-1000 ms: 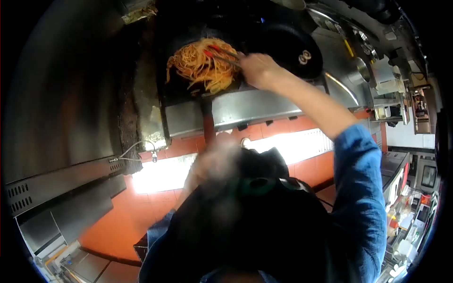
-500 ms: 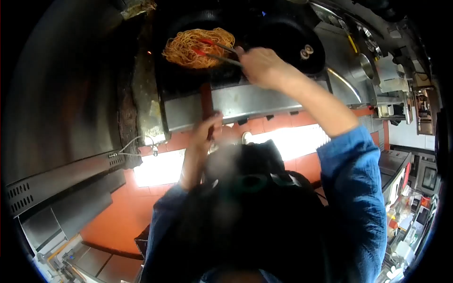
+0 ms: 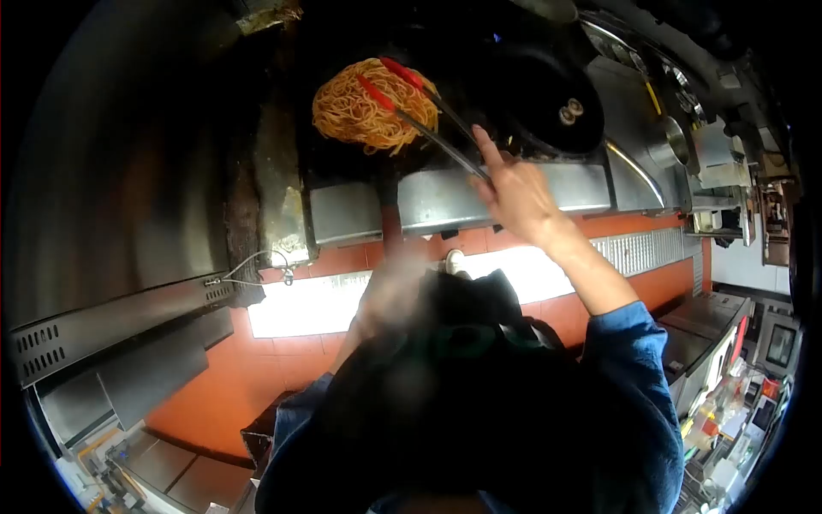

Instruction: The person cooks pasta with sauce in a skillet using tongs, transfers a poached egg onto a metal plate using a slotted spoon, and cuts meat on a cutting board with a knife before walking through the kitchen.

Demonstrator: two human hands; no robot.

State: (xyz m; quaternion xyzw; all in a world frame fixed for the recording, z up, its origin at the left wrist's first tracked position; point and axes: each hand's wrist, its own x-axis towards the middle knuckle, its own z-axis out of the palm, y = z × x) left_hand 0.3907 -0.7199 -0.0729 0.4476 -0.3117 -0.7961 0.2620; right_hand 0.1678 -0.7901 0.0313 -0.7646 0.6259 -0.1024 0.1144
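My right hand [image 3: 516,193] is closed on a pair of tongs [image 3: 441,141] with red tips and dark arms. The tong tips are spread apart over a heap of sauced spaghetti [image 3: 360,111] in a dark frying pan at the upper left. From that pan a dark handle [image 3: 390,224] runs down toward me over the stove's metal front edge. My left hand [image 3: 390,287] is at the lower end of this handle and looks wrapped around it, though blur and haze hide its fingers.
A second dark frying pan [image 3: 535,98] with a metal handle [image 3: 634,174] stands to the right, holding a few small pale round pieces [image 3: 571,111]. A metal pot [image 3: 668,143] is further right. Left of the burners rises a steel wall [image 3: 128,171]. The floor [image 3: 317,368] is orange.
My right hand has drawn back toward me and to the right, lifting the tongs so more of their length shows. The view has shifted slightly. My left hand stays by the pan handle.
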